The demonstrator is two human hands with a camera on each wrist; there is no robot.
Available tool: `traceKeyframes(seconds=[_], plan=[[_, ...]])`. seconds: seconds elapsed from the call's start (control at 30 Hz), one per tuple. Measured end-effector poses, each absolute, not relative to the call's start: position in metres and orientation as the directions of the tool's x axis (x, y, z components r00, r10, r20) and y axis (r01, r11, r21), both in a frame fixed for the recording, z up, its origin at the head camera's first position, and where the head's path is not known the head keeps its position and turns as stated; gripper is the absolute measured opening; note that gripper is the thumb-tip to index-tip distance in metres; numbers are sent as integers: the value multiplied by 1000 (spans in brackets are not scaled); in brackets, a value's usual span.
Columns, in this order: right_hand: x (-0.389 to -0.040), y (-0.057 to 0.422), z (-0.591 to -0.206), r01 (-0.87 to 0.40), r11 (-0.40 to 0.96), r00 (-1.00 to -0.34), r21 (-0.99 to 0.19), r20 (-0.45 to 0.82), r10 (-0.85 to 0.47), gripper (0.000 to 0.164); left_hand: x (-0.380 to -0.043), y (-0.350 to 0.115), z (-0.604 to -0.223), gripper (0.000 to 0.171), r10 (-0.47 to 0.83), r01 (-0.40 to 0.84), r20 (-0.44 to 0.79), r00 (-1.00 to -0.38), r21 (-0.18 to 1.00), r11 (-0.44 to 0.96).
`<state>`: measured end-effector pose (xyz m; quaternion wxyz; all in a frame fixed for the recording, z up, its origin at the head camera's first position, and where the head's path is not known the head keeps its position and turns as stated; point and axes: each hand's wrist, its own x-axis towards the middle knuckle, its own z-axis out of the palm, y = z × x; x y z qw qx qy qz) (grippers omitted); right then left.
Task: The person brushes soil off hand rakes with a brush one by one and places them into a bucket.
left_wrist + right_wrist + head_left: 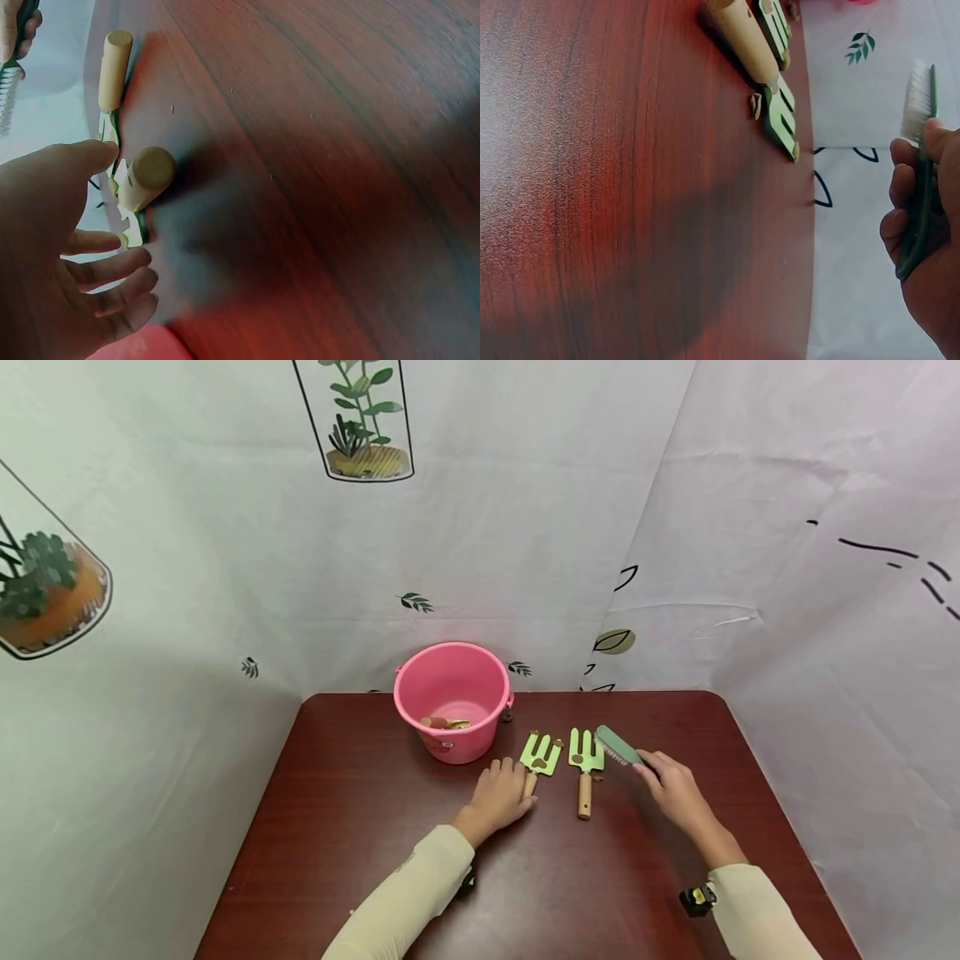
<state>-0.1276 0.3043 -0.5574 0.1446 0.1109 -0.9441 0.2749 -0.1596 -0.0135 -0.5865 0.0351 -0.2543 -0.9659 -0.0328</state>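
Note:
My right hand (677, 789) grips a green brush (617, 745) by its handle, with the pale bristles (917, 105) clear of the fingers. The brush head is beside the tines of the right hand fork (586, 763), a green garden fork with a wooden handle lying on the table. A second such fork (542, 754) lies to its left. My left hand (497, 797) is at that left fork's wooden handle (148, 178), thumb and fingers spread on either side of it. In the left wrist view, the fingers are apart and not closed round the handle.
A pink bucket (491, 727) stands behind the left hand, with a wooden-handled tool (435, 722) inside. Small brown pieces (756, 106) lie on and around the forks. The dark red table (360, 860) meets patterned white cloth (525, 543) at the back and sides.

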Motion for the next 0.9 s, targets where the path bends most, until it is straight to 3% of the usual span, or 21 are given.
traceKeyframes(seconds=[0.27,0.53,0.9], plan=[[-127,304,-560,-301,817,-930,-492,340,-138,28,-163,-2,-594,49,388,370,-28,-921,248,895],[-126,305,-561,-281,821,-938,-498,323,-126,29,-164,5,-597,35,331,299,-47,-942,326,897],[-126,306,-561,-298,815,-932,-498,338,-134,28,-169,-6,-592,22,325,296,-57,-944,292,910]])
